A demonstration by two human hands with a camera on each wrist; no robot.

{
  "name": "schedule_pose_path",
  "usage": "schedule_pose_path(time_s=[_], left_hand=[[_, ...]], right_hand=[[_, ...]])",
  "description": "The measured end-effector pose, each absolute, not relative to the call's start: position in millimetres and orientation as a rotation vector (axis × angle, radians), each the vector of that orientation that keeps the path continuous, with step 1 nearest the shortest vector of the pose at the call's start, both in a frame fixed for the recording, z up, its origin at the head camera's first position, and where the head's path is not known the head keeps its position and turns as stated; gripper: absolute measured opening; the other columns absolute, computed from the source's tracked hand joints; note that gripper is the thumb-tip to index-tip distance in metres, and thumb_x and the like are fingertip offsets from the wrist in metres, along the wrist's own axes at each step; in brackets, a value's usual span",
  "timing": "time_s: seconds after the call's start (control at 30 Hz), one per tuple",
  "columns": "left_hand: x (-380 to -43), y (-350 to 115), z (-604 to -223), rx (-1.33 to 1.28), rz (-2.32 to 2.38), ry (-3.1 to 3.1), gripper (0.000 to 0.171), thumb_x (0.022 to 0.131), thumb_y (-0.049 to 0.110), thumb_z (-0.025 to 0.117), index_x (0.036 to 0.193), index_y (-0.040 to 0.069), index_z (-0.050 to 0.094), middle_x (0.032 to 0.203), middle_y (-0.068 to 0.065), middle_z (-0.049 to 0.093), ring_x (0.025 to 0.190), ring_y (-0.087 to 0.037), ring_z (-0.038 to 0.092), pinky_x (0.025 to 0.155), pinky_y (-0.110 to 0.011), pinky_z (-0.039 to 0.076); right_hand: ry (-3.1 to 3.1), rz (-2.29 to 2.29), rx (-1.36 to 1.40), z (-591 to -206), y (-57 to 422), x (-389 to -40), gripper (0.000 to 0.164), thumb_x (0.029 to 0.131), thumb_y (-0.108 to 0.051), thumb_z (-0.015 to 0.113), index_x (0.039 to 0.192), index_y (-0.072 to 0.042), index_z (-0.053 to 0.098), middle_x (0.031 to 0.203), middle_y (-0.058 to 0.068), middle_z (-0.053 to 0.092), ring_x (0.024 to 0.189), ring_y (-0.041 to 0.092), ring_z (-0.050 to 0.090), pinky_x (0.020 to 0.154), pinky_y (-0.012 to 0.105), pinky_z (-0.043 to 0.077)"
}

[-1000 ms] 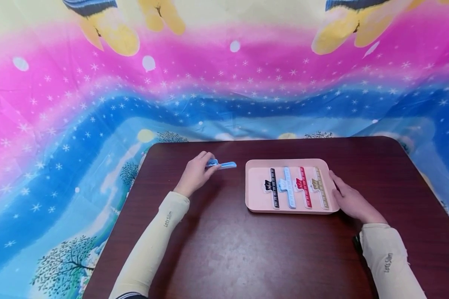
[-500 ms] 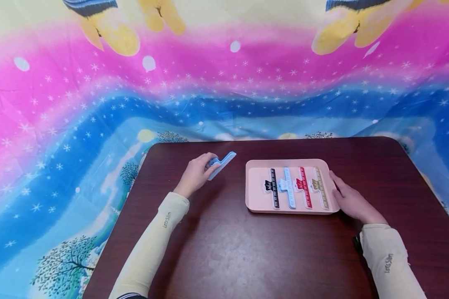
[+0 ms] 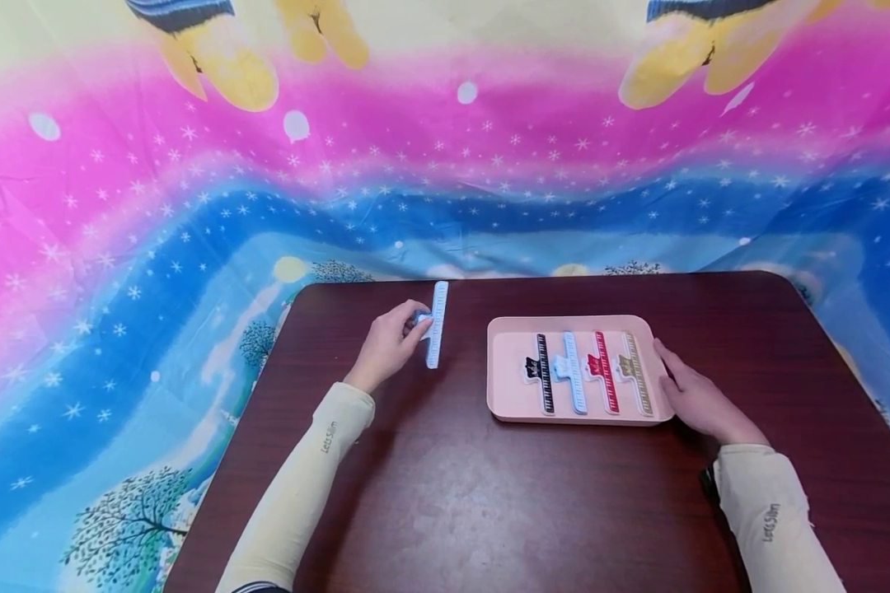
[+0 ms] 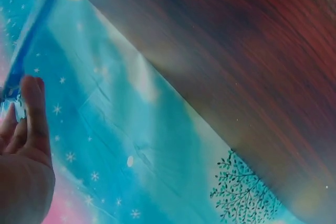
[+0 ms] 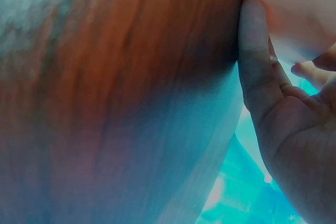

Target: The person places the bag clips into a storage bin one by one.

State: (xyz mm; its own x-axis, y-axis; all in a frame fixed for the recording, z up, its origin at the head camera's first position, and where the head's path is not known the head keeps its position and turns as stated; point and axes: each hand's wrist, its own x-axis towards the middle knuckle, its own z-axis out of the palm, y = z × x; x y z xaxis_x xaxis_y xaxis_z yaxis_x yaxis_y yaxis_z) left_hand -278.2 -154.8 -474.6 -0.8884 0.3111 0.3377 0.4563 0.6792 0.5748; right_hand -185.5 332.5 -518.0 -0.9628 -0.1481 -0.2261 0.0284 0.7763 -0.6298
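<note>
Held between the thumb and fingers of my left hand (image 3: 391,339) is a light-blue clip (image 3: 437,325) with a long bar in a piano-key print. It is raised over the table left of the tray, its bar nearly upright in the head view. In the left wrist view, the clip (image 4: 29,38) is a blurred blue strip beyond the fingers. The pink tray (image 3: 510,403) bears a black clip (image 3: 543,375), another light-blue clip (image 3: 573,375), a red clip (image 3: 605,375) and a gold clip (image 3: 641,375), side by side. My right hand (image 3: 700,402) touches the tray's right side with extended fingers.
A dark red-brown wooden table (image 3: 445,494) with rounded far corners carries the tray. Behind and around it hangs a colourful cloth (image 3: 386,156) with snowflakes and trees. Pale sleeves (image 3: 304,478) cover both forearms.
My left hand has turned the light-blue clip from nearly level, through a slant, to nearly upright, so its printed face now shows. The right hand and tray have stayed in place.
</note>
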Motion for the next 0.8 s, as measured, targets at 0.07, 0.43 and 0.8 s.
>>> schedule_pose_path(time_s=[0.07, 0.43, 0.8], left_hand=[[-279.0, -154.4, -475.1, -0.63, -1.073, -2.655, 0.018, 0.104, 0.024, 0.065, 0.119, 0.013, 0.065, 0.094, -0.005, 0.067, 0.078, -0.019, 0.065, 0.073, -0.036, 0.057], [-279.5, -151.4, -475.4, -0.725, -1.502, -2.511, 0.012, 0.104, 0.008, 0.062, 0.112, 0.004, 0.069, 0.108, -0.012, 0.062, 0.081, -0.039, 0.072, 0.071, -0.049, 0.064], [-278.7, -152.8, -475.7, -0.694, -1.411, -2.59, 0.042, 0.09, 0.01, 0.082, 0.128, 0.009, 0.065, 0.111, -0.012, 0.063, 0.09, -0.031, 0.066, 0.078, -0.036, 0.062]], right_hand=[[2.706, -0.966, -0.087, -518.2, 332.8, -185.8, 0.065, 0.113, -0.022, 0.033, 0.166, -0.009, -0.002, 0.164, 0.038, 0.011, 0.147, 0.063, 0.019, 0.114, 0.075, 0.022], [2.738, -0.963, -0.143, -519.5, 332.9, -187.5, 0.065, 0.112, -0.018, 0.034, 0.165, -0.006, 0.0, 0.164, 0.039, 0.013, 0.146, 0.062, 0.021, 0.114, 0.074, 0.024], [2.731, -0.958, -0.129, -521.0, 334.4, -187.4, 0.065, 0.112, -0.02, 0.034, 0.166, -0.008, -0.001, 0.163, 0.039, 0.014, 0.146, 0.063, 0.021, 0.114, 0.074, 0.024]])
